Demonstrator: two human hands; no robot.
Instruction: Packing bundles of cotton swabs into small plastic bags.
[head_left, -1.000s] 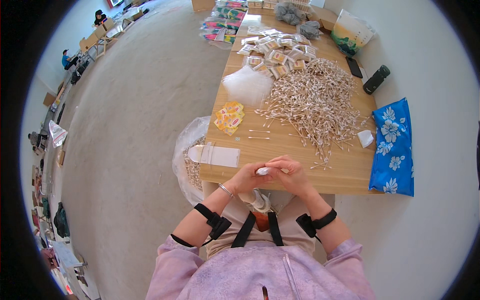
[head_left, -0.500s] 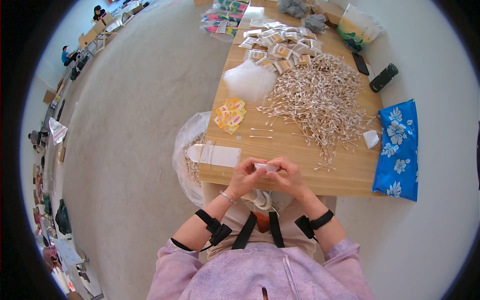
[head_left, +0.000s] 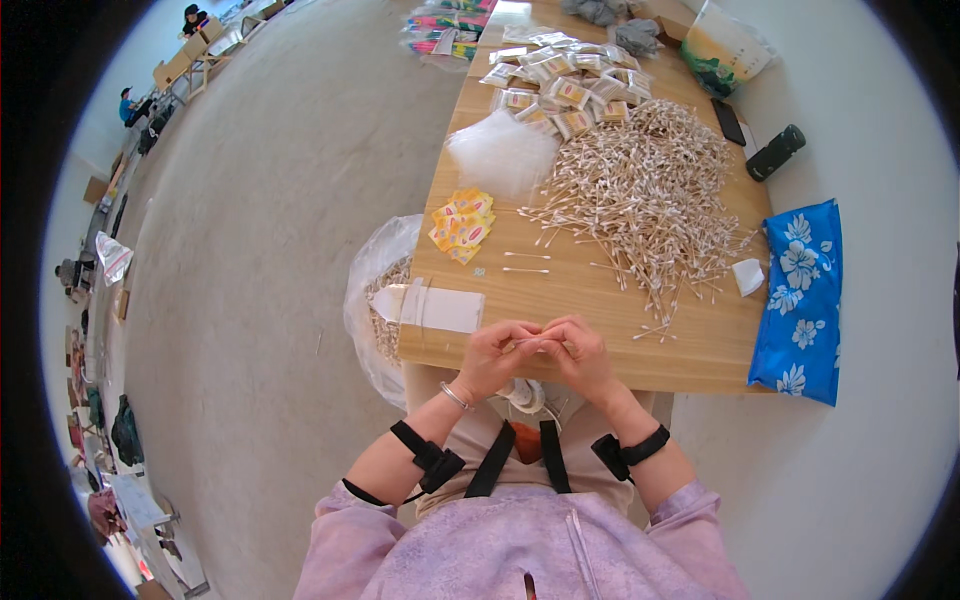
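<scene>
My left hand (head_left: 494, 354) and my right hand (head_left: 580, 356) meet at the table's near edge, fingertips pressed together. Between them they pinch a small clear plastic packet, now almost wholly hidden by the fingers. Beyond the hands spreads a large heap of cotton swabs (head_left: 640, 190). Two single cotton swabs (head_left: 527, 270) lie apart, left of the heap. A pile of small yellow printed cards (head_left: 463, 225) is at the left edge, with a stack of clear plastic bags (head_left: 503, 155) behind it. Farther back are several filled swab packets (head_left: 570, 92).
Left of my hands, a white card strip (head_left: 446, 309) overhangs a plastic sack of swabs (head_left: 380, 335). At right lie a blue flowered pouch (head_left: 803, 300), a white tissue (head_left: 747, 277), a black bottle (head_left: 776, 153) and a phone (head_left: 728, 121). Other people sit far left.
My fingers have closed together over the whitish packet, which showed between them before and is now mostly covered. My view has shifted slightly; the things on the table lie as before.
</scene>
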